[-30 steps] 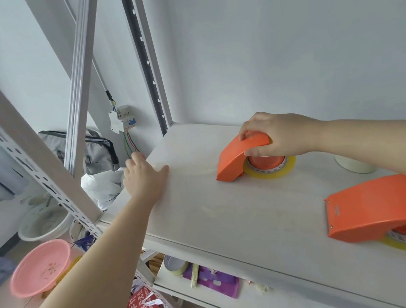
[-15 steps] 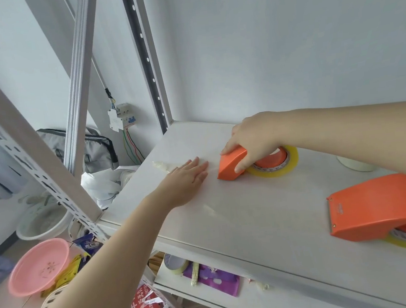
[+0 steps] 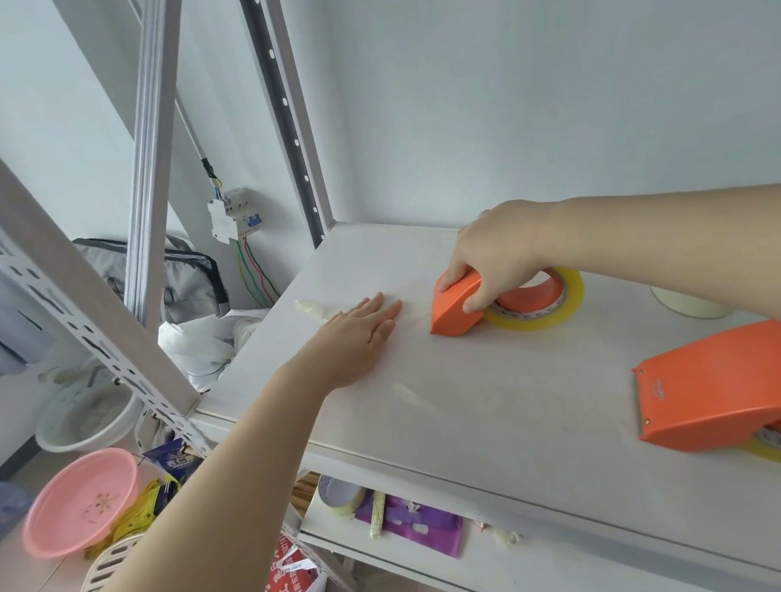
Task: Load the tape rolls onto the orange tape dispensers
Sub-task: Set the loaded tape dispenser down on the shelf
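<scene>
The right hand pinched the far dispenser near the shelf's back edge; the left hand lay spread flat (its tape could snag).

Bare shelf lies open between both dispensers; upright blocks rear-left.

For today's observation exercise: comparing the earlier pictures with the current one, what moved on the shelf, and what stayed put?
The left hand slid from the shelf's left edge toward the far dispenser, palm flat. The right hand shifted its grip from the top to the front end. The near dispenser and the white cup stayed put.
</scene>
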